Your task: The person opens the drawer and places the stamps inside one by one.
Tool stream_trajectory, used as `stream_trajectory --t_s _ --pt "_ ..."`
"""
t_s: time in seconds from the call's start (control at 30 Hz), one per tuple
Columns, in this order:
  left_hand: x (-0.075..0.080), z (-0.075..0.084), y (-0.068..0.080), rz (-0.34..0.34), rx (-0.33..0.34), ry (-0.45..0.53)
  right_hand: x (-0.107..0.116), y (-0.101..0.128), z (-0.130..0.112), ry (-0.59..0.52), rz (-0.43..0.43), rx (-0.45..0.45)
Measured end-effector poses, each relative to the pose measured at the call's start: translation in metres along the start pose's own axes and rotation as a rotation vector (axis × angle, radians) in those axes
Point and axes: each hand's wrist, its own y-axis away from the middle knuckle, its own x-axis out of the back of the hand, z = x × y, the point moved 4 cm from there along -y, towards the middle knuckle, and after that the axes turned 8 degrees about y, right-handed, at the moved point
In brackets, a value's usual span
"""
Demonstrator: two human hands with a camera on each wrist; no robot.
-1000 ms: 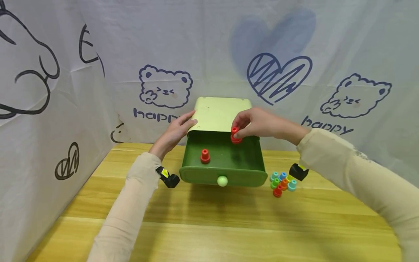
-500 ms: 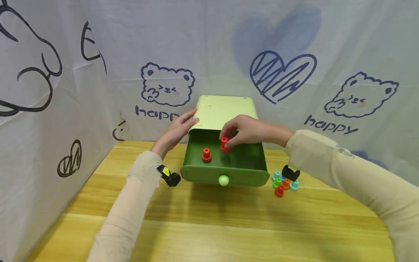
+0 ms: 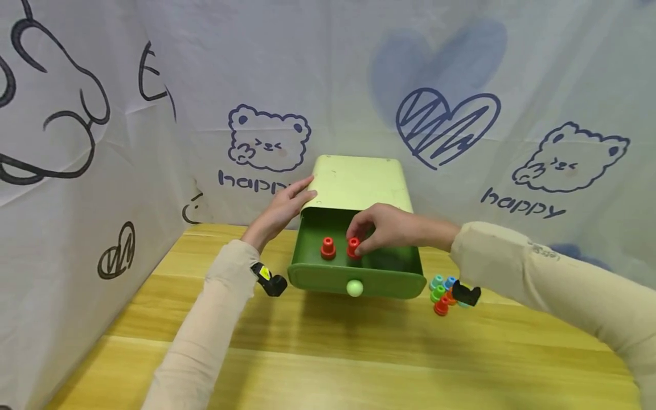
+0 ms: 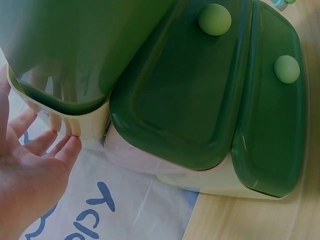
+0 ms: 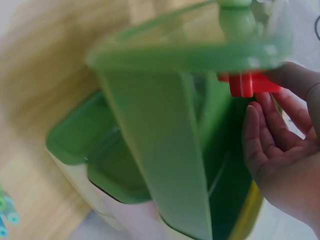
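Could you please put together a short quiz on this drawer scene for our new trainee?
1. True or false: the right hand pinches a red peg inside the open top drawer.
2. Where does the left hand rest? A) on the drawer knob; B) against the left side of the cabinet; C) flat on the table.
3. Fill in: a second red peg stands in the drawer to the ____ of the held one, in the head view.

Key: 1 true; 2 B; 3 left.
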Motion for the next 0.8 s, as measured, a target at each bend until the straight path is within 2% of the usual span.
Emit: stream_trajectory --t_s 0.17,0.37,0.8 --pt "0.000 0.000 0.001 0.002 -0.018 -0.001 -0.010 0.004 0.005 -0.128 0.008 -0.074" --pt "-0.002 -0.002 0.000 -0.008 -0.001 -0.003 -0.019 0.005 0.018 -0.269 0.015 -0.183" --pt "-0.002 -0.002 -0.001 -0.005 -0.029 0.018 -0.025 0.000 0.025 -0.368 0.032 -0.229"
